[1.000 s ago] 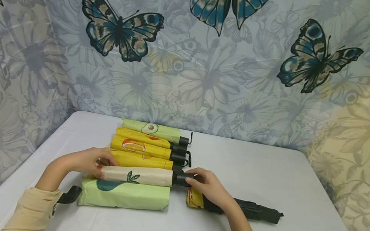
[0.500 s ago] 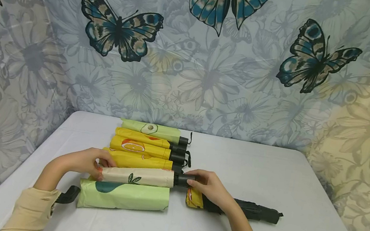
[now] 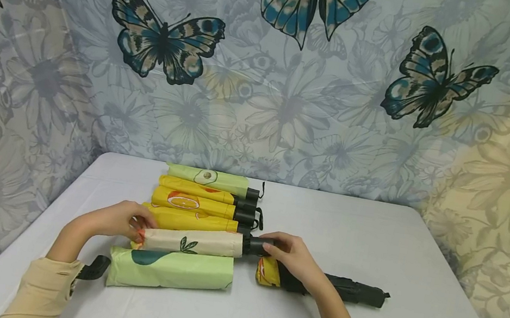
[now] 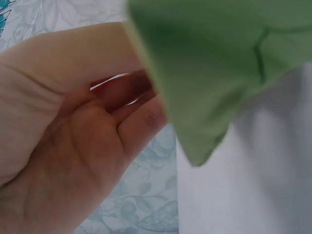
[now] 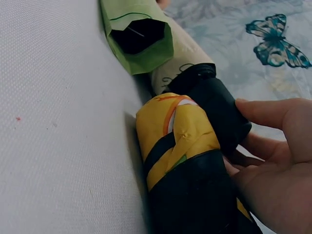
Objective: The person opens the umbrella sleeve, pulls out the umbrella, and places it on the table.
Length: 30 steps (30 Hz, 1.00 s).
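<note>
A cream folded umbrella [image 3: 203,242] in a sleeve with a leaf print lies across the middle of the table. My left hand [image 3: 122,220] holds its reddish left end between thumb and fingers. At the other end, my right hand [image 3: 292,255] pinches the black handle [image 5: 214,105]. Just in front lies a light green umbrella sleeve [image 3: 173,273]; its dark open mouth shows in the right wrist view. That sleeve [image 4: 204,73] hides my left fingertips in the left wrist view. Under my right hand rests a black and yellow umbrella [image 3: 339,289].
Behind the cream umbrella lie several folded umbrellas in a row: yellow ones [image 3: 198,223] with orange prints, and a green avocado one [image 3: 224,181] farthest back. All their black handles point right. The white table [image 3: 418,260] meets a butterfly-print cloth [image 3: 285,119] at the back.
The cream umbrella has slid slightly to the right, with my right hand moving right along with it. The green sleeve has shifted very slightly toward me. The umbrellas behind stay where they were.
</note>
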{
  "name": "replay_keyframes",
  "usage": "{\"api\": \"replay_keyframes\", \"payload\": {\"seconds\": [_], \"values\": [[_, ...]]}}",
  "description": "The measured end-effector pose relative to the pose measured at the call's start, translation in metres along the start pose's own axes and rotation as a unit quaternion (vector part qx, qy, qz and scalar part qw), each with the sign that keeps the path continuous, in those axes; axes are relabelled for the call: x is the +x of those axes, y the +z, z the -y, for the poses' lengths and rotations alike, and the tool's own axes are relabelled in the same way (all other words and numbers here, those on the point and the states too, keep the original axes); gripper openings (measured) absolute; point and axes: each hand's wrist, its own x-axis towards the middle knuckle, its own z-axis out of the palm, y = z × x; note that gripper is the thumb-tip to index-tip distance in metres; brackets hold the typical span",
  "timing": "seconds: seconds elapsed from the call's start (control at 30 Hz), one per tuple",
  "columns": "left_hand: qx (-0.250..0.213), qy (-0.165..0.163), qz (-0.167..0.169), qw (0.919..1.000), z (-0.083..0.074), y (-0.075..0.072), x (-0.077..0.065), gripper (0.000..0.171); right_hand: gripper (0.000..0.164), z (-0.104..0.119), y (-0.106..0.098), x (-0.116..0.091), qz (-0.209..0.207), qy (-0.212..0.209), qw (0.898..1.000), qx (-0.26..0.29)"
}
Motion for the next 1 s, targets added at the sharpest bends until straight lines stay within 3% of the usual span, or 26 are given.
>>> {"api": "replay_keyframes", "payload": {"seconds": [0.57, 1.0], "values": [[-0.002, -0.005, -0.019, 0.9998, 0.001, 0.0, 0.002, 0.026, 0.046, -0.006, -0.021, -0.019, -0.071, 0.059, 0.991, 0.096], [-0.007, -0.013, -0.018, 0.9997, 0.002, 0.001, 0.003, 0.023, 0.052, -0.012, -0.042, -0.036, -0.125, 0.069, 0.984, 0.109]]}}
